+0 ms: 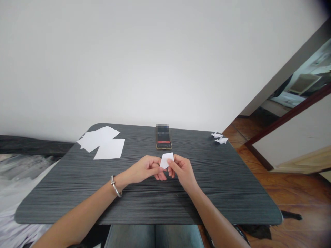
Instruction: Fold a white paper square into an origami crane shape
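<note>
My left hand (pixel 146 168) and my right hand (pixel 182 168) meet over the middle of the dark grey table (pixel 77 193). Both pinch a small folded piece of white paper (pixel 167 159) between fingertips, held just above the tabletop. The left hand grips its left edge, the right hand its lower right edge. A metal bangle (pixel 116 186) sits on my left wrist.
A phone (pixel 163 138) lies flat just beyond the hands. Several loose white sheets (pixel 103 143) lie at the table's far left. Two small folded paper figures (pixel 219 137) rest at the far right corner. A white wall stands behind; wooden floor and a doorway are to the right.
</note>
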Demonstrator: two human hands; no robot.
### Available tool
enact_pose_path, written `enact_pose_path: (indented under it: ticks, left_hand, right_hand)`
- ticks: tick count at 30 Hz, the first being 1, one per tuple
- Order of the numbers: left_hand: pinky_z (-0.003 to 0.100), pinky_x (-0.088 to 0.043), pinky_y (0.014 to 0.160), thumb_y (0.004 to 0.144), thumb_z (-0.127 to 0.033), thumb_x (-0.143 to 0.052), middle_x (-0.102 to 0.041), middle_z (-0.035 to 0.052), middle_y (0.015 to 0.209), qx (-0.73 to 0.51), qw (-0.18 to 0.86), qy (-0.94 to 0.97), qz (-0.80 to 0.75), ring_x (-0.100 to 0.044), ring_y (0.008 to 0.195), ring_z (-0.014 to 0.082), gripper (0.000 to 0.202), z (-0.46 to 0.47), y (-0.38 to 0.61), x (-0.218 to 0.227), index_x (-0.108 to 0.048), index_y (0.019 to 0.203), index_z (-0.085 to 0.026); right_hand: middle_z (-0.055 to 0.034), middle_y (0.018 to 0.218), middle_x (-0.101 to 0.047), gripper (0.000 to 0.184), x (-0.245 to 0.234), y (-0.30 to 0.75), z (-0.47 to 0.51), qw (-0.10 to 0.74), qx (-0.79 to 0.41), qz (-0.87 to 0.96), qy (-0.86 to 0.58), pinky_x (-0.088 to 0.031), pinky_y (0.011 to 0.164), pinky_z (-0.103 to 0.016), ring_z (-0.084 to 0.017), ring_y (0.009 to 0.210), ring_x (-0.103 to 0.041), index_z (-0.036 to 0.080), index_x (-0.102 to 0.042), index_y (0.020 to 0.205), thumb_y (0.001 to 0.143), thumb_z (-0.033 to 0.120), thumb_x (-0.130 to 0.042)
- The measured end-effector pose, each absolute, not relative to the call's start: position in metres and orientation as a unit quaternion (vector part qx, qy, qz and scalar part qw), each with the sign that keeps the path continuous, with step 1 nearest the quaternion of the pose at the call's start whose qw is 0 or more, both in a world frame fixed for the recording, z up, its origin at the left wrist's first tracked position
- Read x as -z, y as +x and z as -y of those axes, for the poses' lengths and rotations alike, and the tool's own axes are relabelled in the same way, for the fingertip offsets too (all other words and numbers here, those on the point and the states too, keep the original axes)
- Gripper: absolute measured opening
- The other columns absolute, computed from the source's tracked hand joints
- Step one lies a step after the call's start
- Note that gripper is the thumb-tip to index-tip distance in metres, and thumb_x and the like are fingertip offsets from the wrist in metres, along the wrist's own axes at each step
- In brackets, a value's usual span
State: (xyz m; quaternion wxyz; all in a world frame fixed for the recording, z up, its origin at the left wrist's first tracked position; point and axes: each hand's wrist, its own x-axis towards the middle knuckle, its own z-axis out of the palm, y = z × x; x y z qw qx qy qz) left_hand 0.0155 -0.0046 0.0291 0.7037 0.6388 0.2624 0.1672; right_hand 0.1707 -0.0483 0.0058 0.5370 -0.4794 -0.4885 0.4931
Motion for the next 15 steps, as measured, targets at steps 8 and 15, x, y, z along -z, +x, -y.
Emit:
enact_pose_path:
  ticks: [8, 15]
  left_hand:
    - [0.024, -0.049, 0.061, 0.082, -0.039, -0.047, -0.069, 0.0115, 0.074, -0.165, 0.721, 0.621, -0.261, -0.064, 0.066, 0.0147, 0.032, 0.0040, 0.0142, -0.0320, -0.058, 0.080, -0.009]
    - [0.024, -0.049, 0.061, 0.079, -0.037, -0.053, -0.070, 0.0116, 0.074, -0.172, 0.753, 0.587, -0.242, -0.064, 0.064, 0.0146, 0.029, 0.0019, 0.0137, -0.0307, -0.058, 0.084, -0.008]
  right_hand:
    - [0.0041, 0.046, -0.050, 0.027, -0.0054, 0.1731, 0.0483, 0.552, -0.476, 0.480, -0.489, -0.034, 0.035, -0.016, -0.005, 0.036, -0.042, 0.015, -0.053, 0.060, 0.076, 0.037, -0.056]
    - [0.0044, 0.045, -0.049, 0.027, -0.0056, 0.1750, 0.0483, 0.579, -0.455, 0.475, -0.481, -0.034, 0.035, -0.016, -0.005, 0.036, -0.041, 0.015, -0.053, 0.060, 0.078, 0.035, -0.055]
